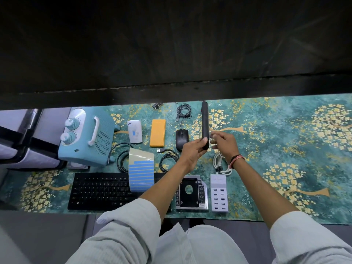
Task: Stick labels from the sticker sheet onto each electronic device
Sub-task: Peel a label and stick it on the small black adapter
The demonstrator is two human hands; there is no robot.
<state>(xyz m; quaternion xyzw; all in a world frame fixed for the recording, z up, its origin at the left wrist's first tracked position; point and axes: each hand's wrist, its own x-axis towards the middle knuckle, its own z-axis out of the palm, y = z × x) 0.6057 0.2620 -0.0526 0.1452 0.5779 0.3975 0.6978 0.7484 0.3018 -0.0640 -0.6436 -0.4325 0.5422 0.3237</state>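
Left hand (193, 149) wraps the near end of the long black stick device (205, 124), fingers curled tight round it, thumb on top; it points away from me, raised over the patterned cloth (276, 149), far tip near the dark back edge. Right hand (224, 142) sits just beside the shaft, fingertips drawn together as if pinching something small; whether a label is between them I cannot tell, too blurred. Judging: the stick is rigid, light enough for one hand, round and smooth, so it may roll in my grip; best held low at the end as now, leaving the mid-shaft bare for a label. A label itself would be thin, floppy, tacky; take it by one corner only. Sticker sheet (141, 171) lies to the left, curling up at its far end, its near part across the black keyboard (99, 189), blue strips showing. White router (134, 131) already carries a blue label. Crowded below my hands: mouse (182, 139) just left of the stick, white cable (222, 163) under the right wrist, drive caddy (191, 193) and port hub (219, 195) nearer me. Open cloth lies to the right, well apart from everything; table edge runs close to my lap
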